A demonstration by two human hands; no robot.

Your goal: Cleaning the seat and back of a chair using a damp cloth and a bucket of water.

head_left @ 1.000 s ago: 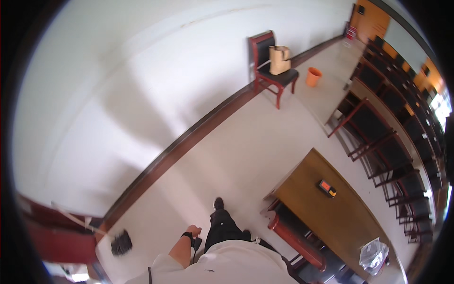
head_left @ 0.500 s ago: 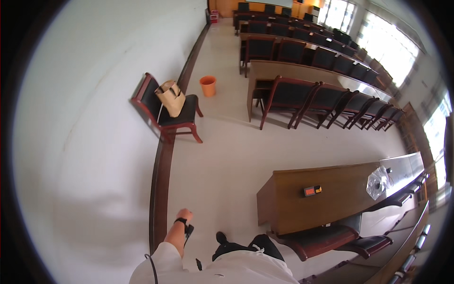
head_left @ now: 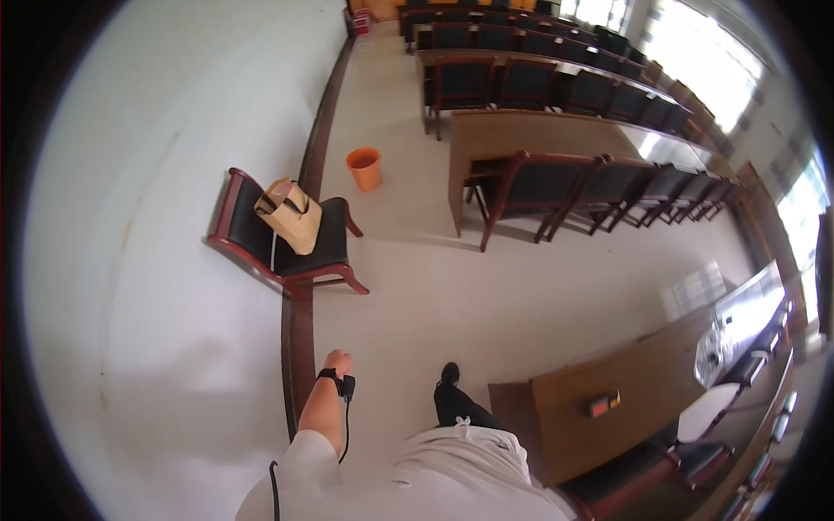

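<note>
My left hand [head_left: 339, 361] hangs ahead of me beside the white wall, its fingers curled in and nothing visible in them. A black strap with a small dark device and a cable [head_left: 337, 382] circles that wrist. My right hand is out of view. Farther ahead, a dark red wooden chair [head_left: 246, 233] with black padding stands against the wall. On its seat a tan paper bag [head_left: 295, 224] with dark handles stands upright, apart from my hand. An orange bucket [head_left: 365, 169] is on the floor just beyond the chair.
At my right is a brown desk [head_left: 565, 434], bearing a small orange-and-black box [head_left: 601, 405] and a clear plastic bag [head_left: 711, 352]. Rows of long desks [head_left: 486, 132] and black-backed chairs [head_left: 547, 182] fill the room's far right. Pale floor [head_left: 391, 313] runs along the wall.
I have stepped forward; the chair, paper bag and bucket appear nearer and farther left. The desk at right sits lower in view. My left arm has swung slightly, its hand still curled.
</note>
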